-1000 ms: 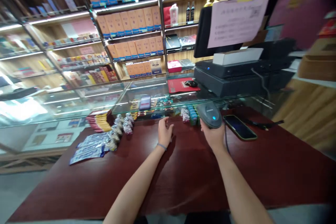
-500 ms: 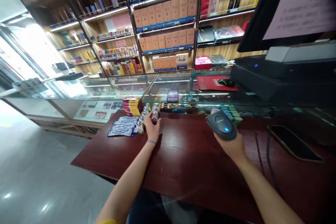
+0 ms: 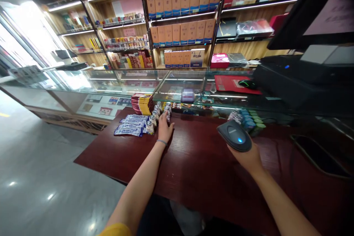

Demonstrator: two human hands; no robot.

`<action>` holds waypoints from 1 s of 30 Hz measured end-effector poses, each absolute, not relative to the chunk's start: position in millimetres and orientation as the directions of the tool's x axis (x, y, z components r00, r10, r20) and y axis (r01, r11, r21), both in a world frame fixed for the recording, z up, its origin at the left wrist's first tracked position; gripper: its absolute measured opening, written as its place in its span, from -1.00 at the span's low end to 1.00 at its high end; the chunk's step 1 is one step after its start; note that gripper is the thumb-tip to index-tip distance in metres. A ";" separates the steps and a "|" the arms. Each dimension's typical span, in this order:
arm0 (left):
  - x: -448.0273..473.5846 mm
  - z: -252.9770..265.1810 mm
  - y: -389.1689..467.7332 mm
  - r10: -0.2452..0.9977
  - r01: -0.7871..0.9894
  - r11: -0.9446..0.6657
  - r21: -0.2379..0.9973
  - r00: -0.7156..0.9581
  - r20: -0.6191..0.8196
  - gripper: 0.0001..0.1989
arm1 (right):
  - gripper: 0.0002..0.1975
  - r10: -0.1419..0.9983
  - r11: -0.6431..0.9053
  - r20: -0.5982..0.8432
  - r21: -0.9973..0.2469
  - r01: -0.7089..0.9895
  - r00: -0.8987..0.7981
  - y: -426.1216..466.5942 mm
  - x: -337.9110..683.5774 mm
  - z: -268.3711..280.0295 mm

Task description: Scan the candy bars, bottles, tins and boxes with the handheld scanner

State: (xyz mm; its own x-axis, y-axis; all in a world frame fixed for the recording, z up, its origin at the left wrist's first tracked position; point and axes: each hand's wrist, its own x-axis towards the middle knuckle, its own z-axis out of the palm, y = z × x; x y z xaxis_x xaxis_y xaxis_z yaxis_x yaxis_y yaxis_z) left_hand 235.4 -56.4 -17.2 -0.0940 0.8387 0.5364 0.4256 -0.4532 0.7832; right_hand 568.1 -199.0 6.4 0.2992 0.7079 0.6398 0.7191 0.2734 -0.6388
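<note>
My left hand (image 3: 165, 132) rests low over the dark red tabletop, fingers stretched forward and thumb apart. Its fingertips reach a small jar with a silvery lid (image 3: 167, 108); the fingers partly hide it, and I cannot tell whether they touch. Left of the hand runs a row of similar small jars (image 3: 150, 127). Beside them lie blue-and-white packets (image 3: 129, 128), with a stack of red-and-yellow packs (image 3: 142, 104) behind. My right hand (image 3: 250, 160) is wrapped round the grip of a black barcode scanner (image 3: 235, 136), whose blue light is on and whose head points forward.
Blue and green round containers (image 3: 251, 120) stand beyond the scanner. A phone (image 3: 320, 156) lies at the right. A glass display counter (image 3: 124, 84) borders the back of the table (image 3: 193, 166); a mouse (image 3: 247, 84) on a red mat and a monitor (image 3: 309, 11) are above it.
The view has tilted down and shifted a little. My left hand has moved slightly forward along the jars, while my right hand keeps holding the scanner.
</note>
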 end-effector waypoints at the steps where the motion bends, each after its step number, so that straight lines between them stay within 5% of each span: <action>1: 235.3 -17.2 -56.4 0.832 0.423 -0.467 0.777 -0.087 0.547 -0.35 | -0.50 0.714 0.273 0.636 -0.638 0.720 0.293 -199.0 568.1 6.3; 6: 234.6 -14.0 -57.5 0.824 0.396 -0.478 0.784 -0.107 0.557 -0.60 | -0.54 0.710 0.289 0.658 -0.597 0.748 0.251 -199.8 565.7 9.4; 12: 241.4 -3.5 -64.4 0.864 0.200 -0.454 0.868 -0.139 0.484 -0.63 | -0.62 0.709 0.248 0.667 -0.538 0.806 0.228 -206.6 558.2 16.4; 16: 254.2 8.1 -75.5 0.983 -0.235 -0.168 0.957 0.035 0.181 -0.39 | -0.49 0.701 0.218 0.686 -0.465 0.858 0.194 -211.5 556.2 18.6; 19: 259.9 16.6 -84.9 0.958 -0.449 0.126 0.885 0.287 0.009 -0.33 | -0.43 0.736 0.256 0.669 -0.416 0.873 0.103 -214.0 554.4 22.8; 25: 259.2 24.7 -93.6 0.883 -0.508 0.287 0.812 0.468 -0.019 -0.57 | -0.41 0.786 0.498 0.546 -0.283 0.820 -0.289 -220.8 537.0 44.3; 30: 256.7 21.8 -90.6 0.882 -0.511 0.293 0.808 0.471 -0.022 -0.58 | -0.30 0.788 0.553 0.502 -0.322 0.768 -0.357 -224.1 526.8 52.9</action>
State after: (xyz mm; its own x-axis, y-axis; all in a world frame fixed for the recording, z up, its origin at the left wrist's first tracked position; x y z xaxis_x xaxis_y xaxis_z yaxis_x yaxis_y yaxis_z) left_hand 256.7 -90.6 21.8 0.4714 0.8817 -0.0218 -0.5109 0.2931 0.8081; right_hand 526.8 -224.1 52.9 -0.3569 0.7877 0.5022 0.7681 0.5534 -0.3222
